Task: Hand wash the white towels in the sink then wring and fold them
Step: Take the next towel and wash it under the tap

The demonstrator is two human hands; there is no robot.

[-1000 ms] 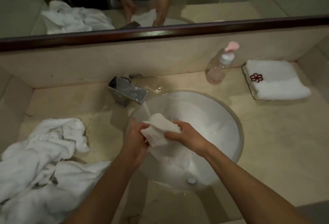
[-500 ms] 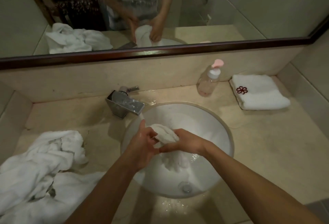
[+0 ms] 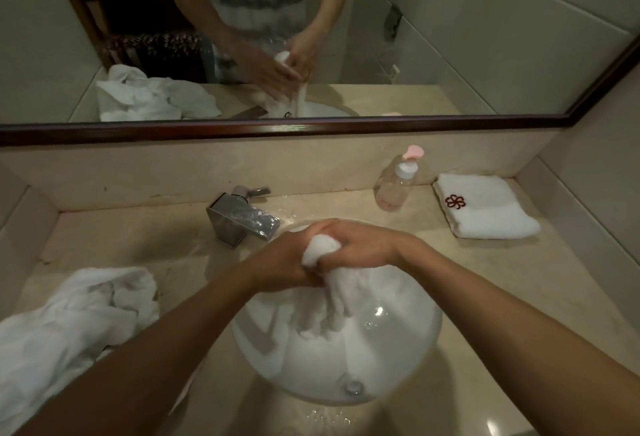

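A wet white towel [image 3: 332, 300] hangs bunched over the round white sink [image 3: 408, 359]. My left hand [image 3: 284, 259] and my right hand [image 3: 360, 245] both grip its top, pressed close together above the basin, just in front of the chrome faucet [image 3: 242, 219]. The towel's lower part drapes down into the bowl. A heap of crumpled white towels [image 3: 76, 324] lies on the counter at the left. One folded white towel [image 3: 485, 207] with a red flower mark sits at the back right.
A clear pump bottle [image 3: 398, 182] with a pink top stands behind the sink, right of the faucet. A dark-framed mirror [image 3: 311, 127] runs along the back wall. The beige counter [image 3: 519, 279] is wet around the faucet and near the front edge.
Both hands have drawn together and lifted the towel higher above the basin, bunching its top between them. The view has tilted upward, showing more of the mirror.
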